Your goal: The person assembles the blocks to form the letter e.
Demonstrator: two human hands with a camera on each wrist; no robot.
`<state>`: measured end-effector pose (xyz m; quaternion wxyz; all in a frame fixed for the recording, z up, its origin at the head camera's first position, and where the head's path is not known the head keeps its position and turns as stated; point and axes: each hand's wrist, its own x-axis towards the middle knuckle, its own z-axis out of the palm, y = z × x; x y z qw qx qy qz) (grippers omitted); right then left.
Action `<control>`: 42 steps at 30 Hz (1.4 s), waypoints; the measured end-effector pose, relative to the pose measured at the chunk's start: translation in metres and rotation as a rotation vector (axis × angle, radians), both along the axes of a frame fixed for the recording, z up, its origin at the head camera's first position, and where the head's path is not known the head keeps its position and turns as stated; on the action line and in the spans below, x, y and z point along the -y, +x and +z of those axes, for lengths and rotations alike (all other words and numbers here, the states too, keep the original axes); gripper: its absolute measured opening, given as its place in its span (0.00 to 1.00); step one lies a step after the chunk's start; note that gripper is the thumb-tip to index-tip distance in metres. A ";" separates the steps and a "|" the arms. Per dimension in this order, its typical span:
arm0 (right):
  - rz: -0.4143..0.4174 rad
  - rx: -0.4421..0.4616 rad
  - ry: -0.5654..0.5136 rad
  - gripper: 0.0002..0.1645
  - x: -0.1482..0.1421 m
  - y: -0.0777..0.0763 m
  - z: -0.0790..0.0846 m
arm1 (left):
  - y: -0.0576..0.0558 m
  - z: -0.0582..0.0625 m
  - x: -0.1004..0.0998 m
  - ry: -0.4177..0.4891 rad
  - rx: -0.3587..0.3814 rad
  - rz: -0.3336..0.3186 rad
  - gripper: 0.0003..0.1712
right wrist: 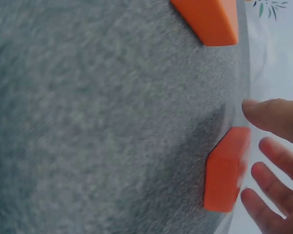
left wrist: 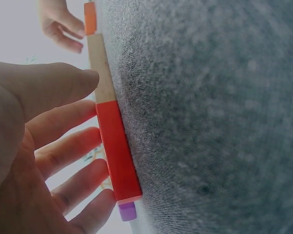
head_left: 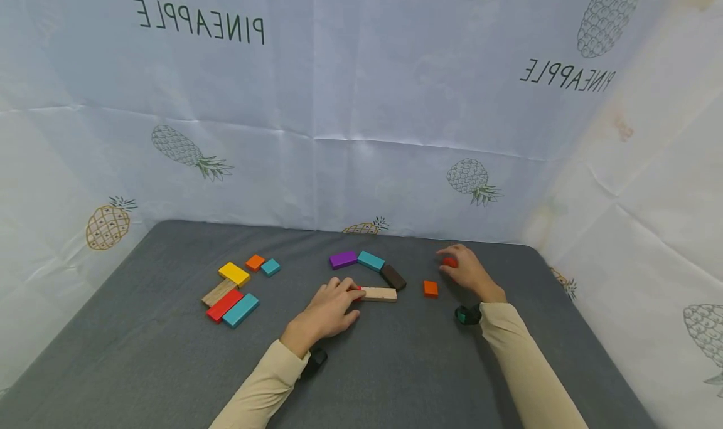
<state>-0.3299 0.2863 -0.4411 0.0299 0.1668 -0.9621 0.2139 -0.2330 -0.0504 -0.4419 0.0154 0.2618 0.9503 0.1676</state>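
My left hand (head_left: 326,310) lies over a long red block (left wrist: 118,151), its fingertips right at the block's side in the left wrist view. The thumb reaches the pale wooden block (head_left: 380,295), which stands end to end with the red one. In the head view the hand hides most of that red block. At the right, my right hand (head_left: 470,271) hovers about a short red-orange block (right wrist: 225,170); the spread fingers and thumb lie close beside it without closing round it. A short orange block (head_left: 430,289) sits between the two hands.
Beyond the left hand, purple (head_left: 343,259), teal (head_left: 371,261) and dark brown (head_left: 393,277) blocks form a curve. At the left lie yellow (head_left: 234,274), wooden (head_left: 219,292), red (head_left: 225,305) and teal (head_left: 241,310) blocks, with small orange (head_left: 255,263) and teal (head_left: 270,267) ones. A pineapple-print curtain (head_left: 339,178) hangs behind.
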 end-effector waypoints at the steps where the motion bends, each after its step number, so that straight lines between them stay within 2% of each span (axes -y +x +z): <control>1: -0.009 0.006 0.003 0.21 -0.001 0.000 -0.001 | 0.000 0.000 0.000 -0.001 0.001 0.000 0.22; 10: -0.104 0.109 0.041 0.28 -0.004 0.003 -0.004 | 0.000 0.000 0.000 -0.006 0.001 0.003 0.22; 15: -0.132 0.123 0.041 0.30 -0.004 0.004 -0.004 | 0.000 -0.001 0.000 -0.005 -0.008 0.002 0.22; 26: -0.073 0.077 0.045 0.25 0.003 0.004 0.001 | 0.000 -0.002 0.000 0.007 -0.021 -0.003 0.22; 42: -0.010 0.038 -0.001 0.25 0.030 0.004 0.013 | -0.001 -0.004 0.000 0.002 -0.023 -0.003 0.22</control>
